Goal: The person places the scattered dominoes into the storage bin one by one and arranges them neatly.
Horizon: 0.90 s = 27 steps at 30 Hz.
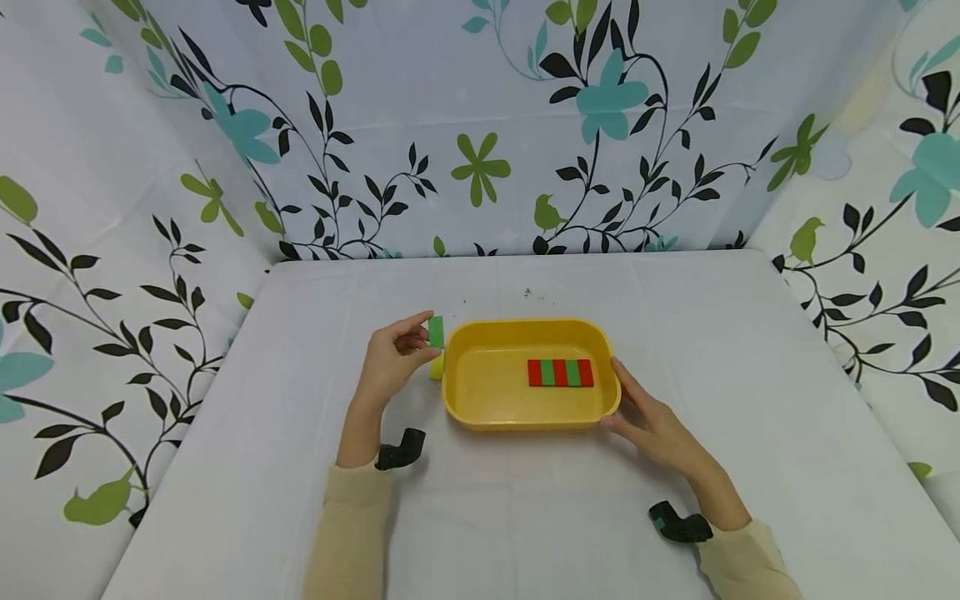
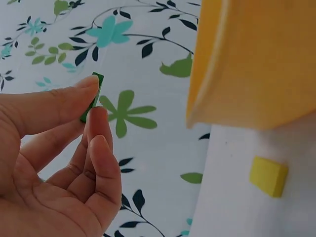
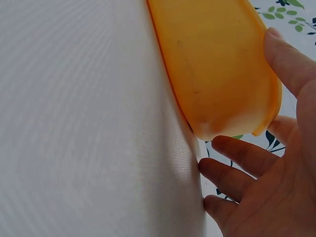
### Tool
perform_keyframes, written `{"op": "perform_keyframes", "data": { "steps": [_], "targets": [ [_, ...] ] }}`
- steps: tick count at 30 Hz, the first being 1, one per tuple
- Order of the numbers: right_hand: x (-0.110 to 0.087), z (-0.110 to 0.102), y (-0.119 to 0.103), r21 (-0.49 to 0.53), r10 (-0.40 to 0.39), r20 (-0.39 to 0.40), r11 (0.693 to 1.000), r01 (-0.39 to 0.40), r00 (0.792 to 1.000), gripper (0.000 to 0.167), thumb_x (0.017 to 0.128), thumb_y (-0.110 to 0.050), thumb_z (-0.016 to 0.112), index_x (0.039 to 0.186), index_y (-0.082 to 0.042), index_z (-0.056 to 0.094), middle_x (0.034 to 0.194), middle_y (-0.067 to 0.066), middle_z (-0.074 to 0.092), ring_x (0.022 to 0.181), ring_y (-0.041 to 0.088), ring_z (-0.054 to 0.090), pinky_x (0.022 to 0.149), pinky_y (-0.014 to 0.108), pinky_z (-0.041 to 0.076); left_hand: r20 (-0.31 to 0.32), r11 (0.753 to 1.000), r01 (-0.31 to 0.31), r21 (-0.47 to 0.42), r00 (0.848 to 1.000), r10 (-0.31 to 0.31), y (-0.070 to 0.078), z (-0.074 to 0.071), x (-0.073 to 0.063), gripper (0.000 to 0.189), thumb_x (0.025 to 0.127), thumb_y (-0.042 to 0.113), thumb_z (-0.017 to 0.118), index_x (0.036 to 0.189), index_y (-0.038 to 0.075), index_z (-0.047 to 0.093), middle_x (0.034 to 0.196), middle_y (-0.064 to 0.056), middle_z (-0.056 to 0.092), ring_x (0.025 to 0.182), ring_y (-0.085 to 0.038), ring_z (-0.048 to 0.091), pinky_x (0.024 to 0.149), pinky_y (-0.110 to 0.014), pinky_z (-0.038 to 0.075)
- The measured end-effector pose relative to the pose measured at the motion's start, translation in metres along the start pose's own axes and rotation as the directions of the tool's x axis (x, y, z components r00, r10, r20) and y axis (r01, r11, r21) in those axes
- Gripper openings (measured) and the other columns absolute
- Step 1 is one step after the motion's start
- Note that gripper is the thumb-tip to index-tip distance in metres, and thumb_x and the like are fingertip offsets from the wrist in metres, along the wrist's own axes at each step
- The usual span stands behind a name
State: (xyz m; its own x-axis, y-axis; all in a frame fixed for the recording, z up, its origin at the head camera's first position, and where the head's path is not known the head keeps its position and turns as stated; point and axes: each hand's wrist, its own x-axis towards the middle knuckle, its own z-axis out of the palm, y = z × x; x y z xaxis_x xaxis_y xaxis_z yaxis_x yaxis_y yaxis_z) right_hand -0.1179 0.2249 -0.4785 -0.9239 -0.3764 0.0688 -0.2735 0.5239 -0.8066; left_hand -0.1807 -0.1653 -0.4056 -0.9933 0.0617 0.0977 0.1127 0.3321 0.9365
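A small flat green block point(image 1: 436, 331) is pinched between the thumb and fingertips of my left hand point(image 1: 390, 354), just off the left end of a yellow tray point(image 1: 483, 387). Beneath that hand, a yellow block point(image 2: 266, 176) lies on the table beside the tray. Inside the tray, toward its right, red and green pieces point(image 1: 560, 372) form one alternating row, side by side. My right hand point(image 1: 656, 425) holds the tray's right end, its thumb and index finger at the rim; in the right wrist view the other fingers extend below the tray wall point(image 3: 222, 74).
A white cloth covers the table point(image 1: 510, 500). Leaf-patterned curtains point(image 1: 420, 125) rise at the back and on both sides. Each wrist wears a black camera mount, one on the left point(image 1: 401, 450) and one on the right point(image 1: 678, 523).
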Motion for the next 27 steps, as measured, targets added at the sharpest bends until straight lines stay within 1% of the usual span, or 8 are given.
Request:
{"op": "perform_keyframes", "data": {
  "steps": [2, 5, 8, 11, 15, 20, 24, 27],
  "targets": [
    [0.000, 0.000, 0.000, 0.005, 0.001, 0.000, 1.000, -0.001, 1.000, 0.087, 0.093, -0.024, 0.067, 0.159, -0.025, 0.009, 0.162, 0.013, 0.020, 0.141, 0.042, 0.035, 0.109, 0.059, 0.030, 0.022, 1.000, -0.015, 0.003, 1.000, 0.015, 0.009, 0.007, -0.003, 0.053, 0.081, -0.005, 0.073, 0.132, 0.003, 0.061, 0.103, -0.020, 0.059, 0.082, -0.015, 0.057, 0.074, -0.012, 0.049],
    [0.001, 0.000, 0.000, 0.011, 0.001, 0.001, 1.000, -0.001, 1.000, 0.087, 0.093, -0.024, 0.067, 0.159, -0.025, 0.009, 0.162, 0.013, 0.020, 0.141, 0.042, 0.035, 0.109, 0.060, 0.030, 0.062, 1.000, -0.014, 0.008, 0.998, 0.014, 0.018, 0.021, -0.004, 0.053, 0.081, -0.004, 0.074, 0.131, 0.004, 0.061, 0.102, -0.018, 0.060, 0.082, -0.019, 0.057, 0.073, -0.014, 0.050],
    [0.001, 0.001, 0.000, 0.007, 0.002, -0.001, 1.000, -0.002, 1.000, 0.087, 0.093, -0.024, 0.067, 0.159, -0.025, 0.009, 0.162, 0.013, 0.020, 0.141, 0.042, 0.035, 0.109, 0.059, 0.030, 0.099, 0.999, 0.014, 0.036, 0.995, -0.017, 0.024, 0.036, -0.001, 0.052, 0.081, -0.001, 0.075, 0.131, 0.007, 0.062, 0.101, -0.015, 0.061, 0.083, -0.020, 0.058, 0.073, -0.016, 0.052],
    [0.002, 0.001, 0.001, -0.007, -0.004, -0.004, 1.000, 0.004, 1.000, 0.087, 0.093, -0.024, 0.066, 0.159, -0.024, 0.009, 0.162, 0.015, 0.020, 0.141, 0.043, 0.035, 0.109, 0.059, 0.030, 0.123, 0.996, 0.043, 0.073, 0.991, -0.052, 0.026, 0.051, 0.004, 0.052, 0.082, 0.000, 0.075, 0.131, 0.008, 0.063, 0.099, -0.013, 0.063, 0.083, -0.020, 0.059, 0.074, -0.021, 0.054],
    [0.003, 0.002, 0.003, -0.025, -0.016, -0.010, 1.000, 0.016, 1.000, 0.086, 0.093, -0.023, 0.066, 0.159, -0.022, 0.010, 0.161, 0.016, 0.022, 0.139, 0.045, 0.037, 0.107, 0.061, 0.031, 0.146, 0.993, 0.064, 0.103, 0.986, -0.079, 0.026, 0.069, 0.011, 0.051, 0.081, 0.000, 0.076, 0.130, 0.008, 0.063, 0.098, -0.014, 0.065, 0.081, -0.020, 0.060, 0.075, -0.025, 0.055],
    [0.003, 0.003, 0.005, -0.034, -0.025, -0.017, 0.999, 0.024, 1.000, 0.087, 0.093, -0.022, 0.067, 0.159, -0.023, 0.011, 0.161, 0.016, 0.022, 0.138, 0.045, 0.038, 0.107, 0.061, 0.032, 0.142, 0.986, 0.081, 0.146, 0.985, -0.102, 0.021, 0.087, 0.016, 0.052, 0.077, 0.002, 0.080, 0.127, 0.008, 0.066, 0.093, -0.013, 0.066, 0.076, -0.018, 0.059, 0.070, -0.025, 0.052],
    [0.003, 0.002, 0.003, -0.027, -0.014, -0.013, 1.000, 0.013, 1.000, 0.087, 0.093, -0.024, 0.067, 0.159, -0.024, 0.010, 0.162, 0.015, 0.021, 0.139, 0.044, 0.037, 0.108, 0.059, 0.032, 0.121, 0.967, 0.084, 0.241, 0.986, -0.116, 0.015, 0.099, 0.018, 0.050, 0.076, 0.003, 0.081, 0.124, 0.008, 0.067, 0.087, -0.009, 0.066, 0.072, -0.017, 0.058, 0.068, -0.025, 0.049],
    [0.002, 0.001, 0.002, -0.018, 0.003, -0.008, 1.000, -0.003, 1.000, 0.087, 0.093, -0.026, 0.066, 0.159, -0.026, 0.009, 0.162, 0.014, 0.019, 0.140, 0.043, 0.036, 0.109, 0.058, 0.031, 0.110, 0.951, 0.117, 0.286, 0.982, -0.154, 0.012, 0.105, 0.019, 0.049, 0.076, 0.003, 0.081, 0.123, 0.008, 0.068, 0.085, -0.008, 0.065, 0.072, -0.018, 0.056, 0.066, -0.025, 0.046]
  ]
}}
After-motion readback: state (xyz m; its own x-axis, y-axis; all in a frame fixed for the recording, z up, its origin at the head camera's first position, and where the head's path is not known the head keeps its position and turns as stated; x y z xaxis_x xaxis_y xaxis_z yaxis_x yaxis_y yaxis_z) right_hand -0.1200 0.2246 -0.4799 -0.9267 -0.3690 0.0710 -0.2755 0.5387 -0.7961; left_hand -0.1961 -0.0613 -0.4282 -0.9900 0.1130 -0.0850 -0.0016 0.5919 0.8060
